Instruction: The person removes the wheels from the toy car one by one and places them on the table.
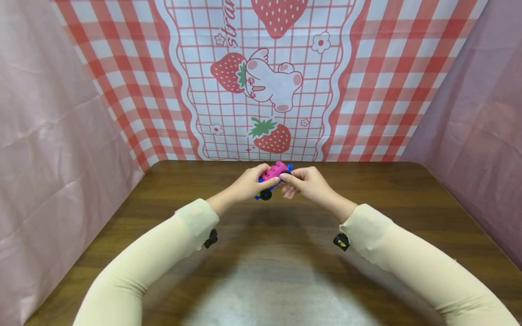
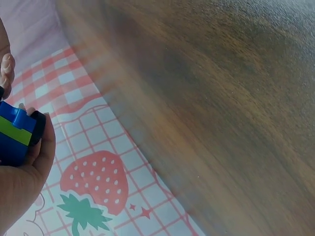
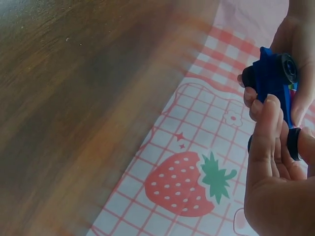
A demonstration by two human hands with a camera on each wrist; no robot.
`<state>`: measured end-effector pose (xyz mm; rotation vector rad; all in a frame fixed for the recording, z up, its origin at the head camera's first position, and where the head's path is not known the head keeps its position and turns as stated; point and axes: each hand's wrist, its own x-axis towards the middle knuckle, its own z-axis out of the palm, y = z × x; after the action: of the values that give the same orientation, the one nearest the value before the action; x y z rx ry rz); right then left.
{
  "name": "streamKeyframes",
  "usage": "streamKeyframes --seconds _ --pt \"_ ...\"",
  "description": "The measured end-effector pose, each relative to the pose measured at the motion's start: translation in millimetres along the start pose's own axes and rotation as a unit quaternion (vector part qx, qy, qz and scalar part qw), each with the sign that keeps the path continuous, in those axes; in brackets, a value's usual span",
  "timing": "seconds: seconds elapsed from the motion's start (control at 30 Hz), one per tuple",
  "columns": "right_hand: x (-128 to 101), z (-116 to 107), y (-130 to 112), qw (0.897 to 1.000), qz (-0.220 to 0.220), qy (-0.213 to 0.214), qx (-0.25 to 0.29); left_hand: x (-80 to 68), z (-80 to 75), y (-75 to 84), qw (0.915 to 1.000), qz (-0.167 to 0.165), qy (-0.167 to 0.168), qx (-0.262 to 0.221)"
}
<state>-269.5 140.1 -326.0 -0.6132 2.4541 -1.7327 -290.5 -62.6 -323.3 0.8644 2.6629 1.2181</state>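
Note:
A toy car built of blocks, with a pink top point(image 1: 274, 171), a blue chassis point(image 3: 270, 91) and black wheels, is held up over the far part of the table. My left hand point(image 1: 246, 183) grips it from the left side, thumb across the near side. At the car's other end, my right hand point(image 1: 311, 184) pinches a black wheel point(image 3: 294, 143) between thumb and fingers. Another wheel point(image 1: 266, 195) shows below the left thumb. In the left wrist view, a blue and lime-green end point(image 2: 15, 135) faces the camera. The fingers partly hide the car.
The brown wooden table point(image 1: 261, 271) spreads below both arms. Behind its far edge hangs a strawberry-print checked cloth point(image 1: 379, 90). Pink drapes point(image 1: 61, 136) flank the sides. Small black devices point(image 1: 341, 242) sit beneath both cuffs.

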Motion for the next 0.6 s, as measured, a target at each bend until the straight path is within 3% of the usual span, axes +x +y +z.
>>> streamKeyframes --seconds 0.4,0.6 --pt "-2.6 6.9 3.8 0.993 -0.028 0.086 -0.069 2.9 -0.2 2.6 0.9989 -0.013 -0.009 0.043" --pt "-3.9 9.3 6.4 0.985 -0.064 0.108 -0.121 3.2 2.1 0.6 0.9986 -0.017 -0.006 0.05"
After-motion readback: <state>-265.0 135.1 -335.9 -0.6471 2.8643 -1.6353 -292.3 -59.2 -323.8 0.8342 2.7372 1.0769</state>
